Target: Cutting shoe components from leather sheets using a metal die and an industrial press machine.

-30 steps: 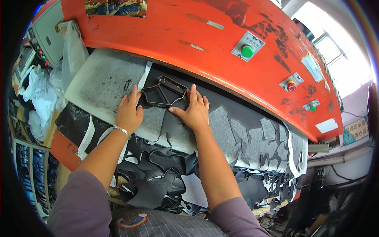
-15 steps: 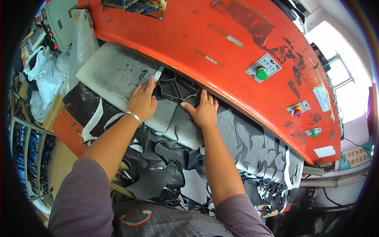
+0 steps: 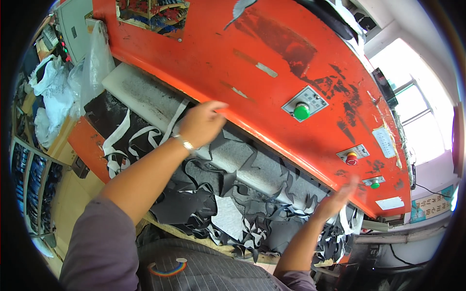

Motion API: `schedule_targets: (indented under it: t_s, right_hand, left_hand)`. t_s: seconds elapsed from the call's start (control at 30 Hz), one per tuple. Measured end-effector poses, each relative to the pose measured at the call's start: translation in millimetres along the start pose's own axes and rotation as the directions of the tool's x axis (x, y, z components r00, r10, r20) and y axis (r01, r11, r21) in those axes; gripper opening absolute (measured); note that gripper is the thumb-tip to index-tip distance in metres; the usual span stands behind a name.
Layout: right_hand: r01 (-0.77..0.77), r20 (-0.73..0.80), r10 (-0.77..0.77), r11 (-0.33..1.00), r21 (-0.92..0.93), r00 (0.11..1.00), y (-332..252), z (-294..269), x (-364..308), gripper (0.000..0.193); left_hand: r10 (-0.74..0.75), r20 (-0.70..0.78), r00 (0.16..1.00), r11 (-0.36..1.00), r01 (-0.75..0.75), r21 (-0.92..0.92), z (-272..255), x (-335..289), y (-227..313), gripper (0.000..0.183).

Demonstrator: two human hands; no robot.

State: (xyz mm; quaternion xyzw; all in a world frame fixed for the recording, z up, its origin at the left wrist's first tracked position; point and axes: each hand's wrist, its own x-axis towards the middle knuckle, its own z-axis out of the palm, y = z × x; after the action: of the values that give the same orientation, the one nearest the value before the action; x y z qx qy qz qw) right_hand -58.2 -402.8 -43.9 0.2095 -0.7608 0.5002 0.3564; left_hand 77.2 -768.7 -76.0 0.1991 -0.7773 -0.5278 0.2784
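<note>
My left hand (image 3: 204, 125) is raised by the lower edge of the red machine beam (image 3: 252, 123), its fingers loosely bent and apart, with nothing visible in them. Over to the right, my right hand (image 3: 334, 201) is blurred, fingers stretched toward the lower green button (image 3: 374, 183) and the red button (image 3: 351, 158). I see no contact with either button. Beneath the beam lies a pale cutting pad (image 3: 141, 87) with grey sheet material (image 3: 240, 153) on it. No metal cutting die shows now; the space under the beam is hidden.
Dark offcuts (image 3: 184, 211) and a pale scrap (image 3: 227, 218) heap along the near side. A larger green button (image 3: 301, 111) sits on the beam. White strips (image 3: 118, 133) and plastic bags (image 3: 53, 92) are at the left, beside a rack (image 3: 34, 189).
Both hands have come off the black-edged metal cutting die, which is now out of sight. My left hand rose toward the beam; my right swung right toward the buttons. The view shifted slightly.
</note>
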Motion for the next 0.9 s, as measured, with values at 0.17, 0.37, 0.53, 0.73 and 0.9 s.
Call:
schedule_targets:
  t_s: [0.17,0.37,0.53,0.73,0.9]
  right_hand:
    - [-0.157,-0.57,-0.009,0.958,-0.241,0.821,36,-32,124,0.079]
    - [-0.301,-0.514,0.136,0.919,-0.253,0.847,64,-58,130,0.077]
    - [-0.038,-0.064,0.028,0.986,-0.161,0.998,23,-90,37,0.062]
    - [-0.075,0.711,0.084,0.996,-0.044,0.698,-82,-99,-124,0.021]
    - [0.098,0.947,-0.066,0.995,0.037,0.315,-172,-80,-218,0.052]
  left_hand:
    - [0.478,0.37,0.796,0.87,-0.488,-0.073,53,21,128,0.037]
    - [0.427,0.542,0.724,0.758,-0.613,0.221,93,22,131,0.038]
    - [0.23,0.678,0.698,0.871,-0.459,0.176,22,-45,88,0.04]
    - [-0.389,0.797,0.462,0.759,-0.33,0.561,-88,-157,6,0.069]
    - [-0.427,0.727,0.537,0.695,-0.319,0.644,-99,-188,20,0.069]
